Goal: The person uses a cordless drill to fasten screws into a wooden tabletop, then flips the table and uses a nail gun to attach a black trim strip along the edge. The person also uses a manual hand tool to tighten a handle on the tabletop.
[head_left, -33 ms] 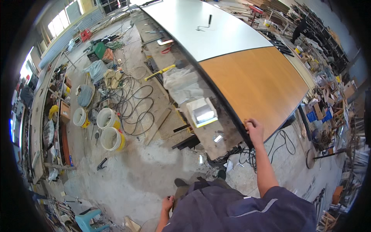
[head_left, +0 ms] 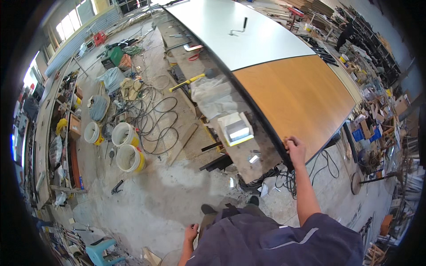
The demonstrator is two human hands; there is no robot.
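My right hand (head_left: 296, 150) is closed at the near corner of a large panel, with a small tan piece (head_left: 286, 140) between its fingers. The piece lies against the panel's dark left edge strip (head_left: 262, 116); its kind is too small to make out. The panel's near part is an orange-brown wood-look sheet (head_left: 297, 93), and its far part is a white sheet (head_left: 235, 35) carrying a black-handled crank (head_left: 242, 29). Low beside my body, my left hand (head_left: 191, 232) hangs with curled fingers, touching neither panel nor bench. Whatever it may hold is hidden.
Left of the panel runs a low bench (head_left: 248, 162) with a white box (head_left: 235, 128), plastic sheeting (head_left: 213, 95) and a yellow-handled hammer (head_left: 188, 83). White buckets (head_left: 129, 158) and tangled black cable (head_left: 155, 115) lie on the floor. A turquoise stool (head_left: 101, 252) stands at lower left.
The surroundings appear slightly farther right in the picture. Both hands keep the same pose, and the right one stays at the panel's near corner.
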